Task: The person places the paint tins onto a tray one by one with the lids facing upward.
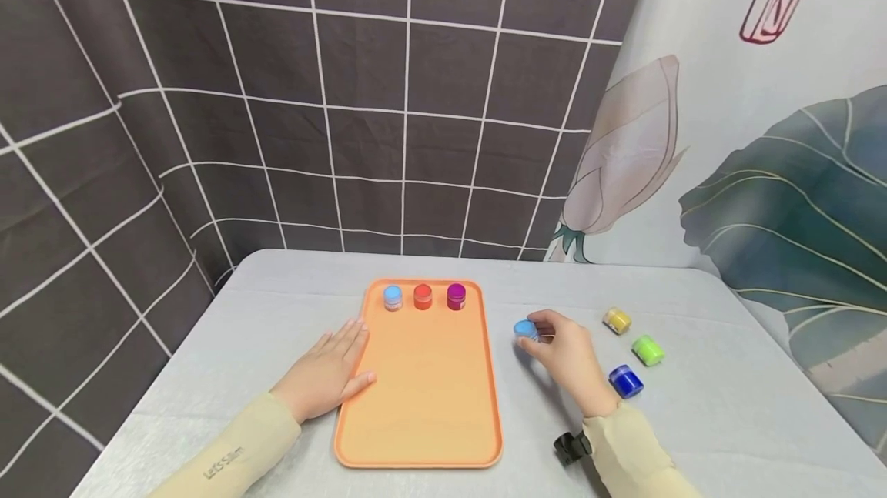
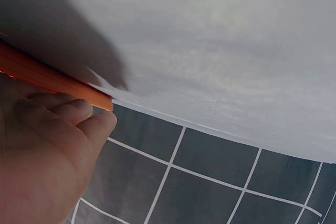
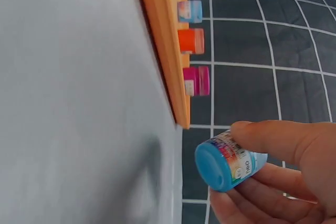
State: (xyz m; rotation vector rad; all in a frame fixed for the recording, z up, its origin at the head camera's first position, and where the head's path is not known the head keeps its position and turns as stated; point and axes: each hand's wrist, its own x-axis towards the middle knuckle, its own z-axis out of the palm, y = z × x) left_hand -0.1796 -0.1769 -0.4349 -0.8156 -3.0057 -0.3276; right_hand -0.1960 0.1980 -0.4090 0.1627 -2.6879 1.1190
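Observation:
My right hand pinches a small light blue paint jar between thumb and fingers, just to the right of the orange tray. In the right wrist view the jar is tilted, its printed label showing and its shadow cast on the cloth. The left hand rests with extended fingers along the tray's left rim, the thumb reaching over its inside. Along the tray's far end stand another light blue jar, a red jar and a purple jar, all upright in a row.
Right of my right hand, a yellow jar, a lime green jar and a dark blue jar lie on the pale tablecloth. A black wrist device sits at the right cuff. Dark gridded curtain hangs behind the table.

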